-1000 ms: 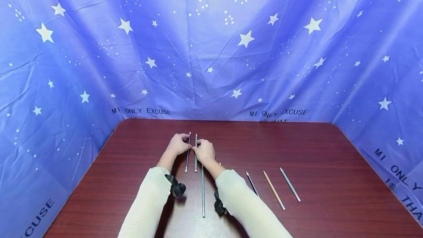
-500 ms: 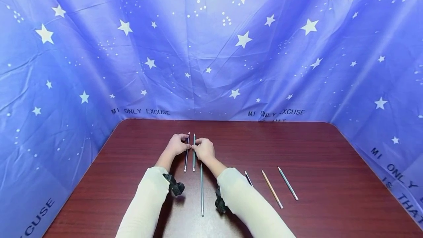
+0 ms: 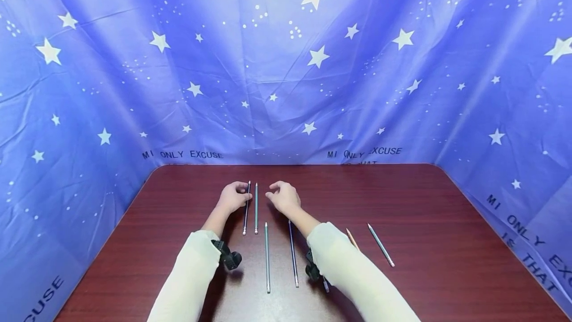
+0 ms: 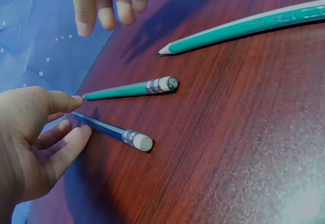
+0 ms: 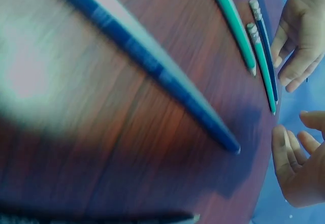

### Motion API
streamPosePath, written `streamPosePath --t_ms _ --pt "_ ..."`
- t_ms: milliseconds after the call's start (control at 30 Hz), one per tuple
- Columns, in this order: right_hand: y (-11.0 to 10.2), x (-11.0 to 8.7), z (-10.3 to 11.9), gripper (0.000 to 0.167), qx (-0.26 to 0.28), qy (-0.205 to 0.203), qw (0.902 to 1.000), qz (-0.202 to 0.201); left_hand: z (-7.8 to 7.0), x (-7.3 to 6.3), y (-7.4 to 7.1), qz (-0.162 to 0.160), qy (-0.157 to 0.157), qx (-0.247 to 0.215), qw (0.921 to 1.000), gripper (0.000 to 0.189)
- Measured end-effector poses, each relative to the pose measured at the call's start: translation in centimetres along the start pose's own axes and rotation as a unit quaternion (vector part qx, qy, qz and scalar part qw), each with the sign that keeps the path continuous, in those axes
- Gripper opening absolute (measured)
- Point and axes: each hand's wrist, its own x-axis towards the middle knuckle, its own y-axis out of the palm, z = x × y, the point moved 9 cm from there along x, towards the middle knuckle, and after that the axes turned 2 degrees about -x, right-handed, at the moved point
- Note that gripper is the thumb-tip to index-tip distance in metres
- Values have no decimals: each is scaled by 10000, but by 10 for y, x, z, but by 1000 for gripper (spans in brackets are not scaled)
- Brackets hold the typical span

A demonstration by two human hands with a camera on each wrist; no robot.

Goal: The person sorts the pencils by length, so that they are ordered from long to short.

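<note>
Two pencils lie side by side toward the back of the table, erasers toward me: a dark blue pencil and a green pencil. My left hand is at the dark blue one, thumb and fingers loosely extended over its far part; in the left wrist view its fingertips are right beside that pencil. My right hand hovers to the right of the green pencil, fingers spread and lightly bent, with nothing in them. Closer to me lie a second green pencil and another dark blue pencil.
On the right lie an orange pencil, partly behind my right sleeve, and a light blue pencil. Another dark pencil is mostly hidden by that sleeve. A starry blue curtain surrounds the reddish-brown table.
My right hand has let go of the far green pencil and moved right, away from it. That pencil stays beside the dark blue one. The head view has turned slightly right.
</note>
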Motion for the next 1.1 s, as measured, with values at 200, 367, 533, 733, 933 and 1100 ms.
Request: streamPosePath --t_ms 200,367,533,733,933,1100 --pt "-8 -4 -7 26 -161 -116 9997 150 -8 -6 -1 13 24 63 10000 41" --pt "-12 -8 -12 28 -195 -249 9991 291 -16 -12 -3 -21 140 277 9995 43" --pt "-19 -16 -13 31 -200 -374 9982 430 -19 -20 -3 -7 209 475 9987 43" --pt "-29 -27 -13 33 -87 -599 9968 522 -24 -30 2 109 261 537 9982 42" --pt "-32 -42 -19 33 163 -683 9950 715 -31 -44 11 164 438 650 9968 39" --pt "-32 -54 -22 32 407 -730 9918 966 -38 -58 20 322 441 727 9959 36"
